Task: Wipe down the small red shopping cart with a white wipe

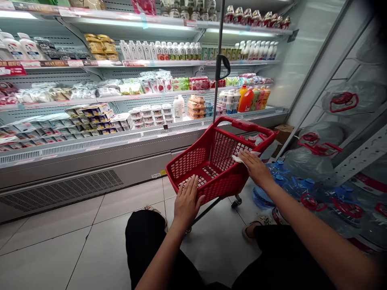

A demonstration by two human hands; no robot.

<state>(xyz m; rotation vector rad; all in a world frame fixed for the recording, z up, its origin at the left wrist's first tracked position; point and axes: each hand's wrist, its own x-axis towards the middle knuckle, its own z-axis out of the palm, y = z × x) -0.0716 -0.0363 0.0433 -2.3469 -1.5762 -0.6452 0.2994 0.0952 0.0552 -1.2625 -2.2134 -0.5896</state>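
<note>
Red plastic shopping cart with a lattice-walled basket (225, 186) stands mid-scene on pale grey floor tiles (60, 251), in front of the person's black-trousered knees (145, 245); its raised handle end is at far right, its low end at near left. Left hand (186, 203) spread nearly flat, fingers extended and close together, laid over the near rim toward the low end; nothing seen in its grasp. Right hand (256, 167) farther along the same side, toward the handle end: fingers almost straight, slightly bent at the tips, holding a crumpled white cloth or tissue (237, 159) against the upper rim. Thumb out of sight, so how firmly it is gripped cannot be told. Black caster (236, 201) on the floor below the basket, right. Slim grey upright pole (220, 24) with a black loop grip (223, 67) rises behind the cart. Far side: lit, open-front refrigerated case (145, 161), white bottles (178, 108) and stacked tubs (151, 114) on its lowest level, an orange bottle (246, 100) farther right. Right side: clear plastic water jugs with red carry handles (320, 145), low blue-tinted ones nearest the cart.
</note>
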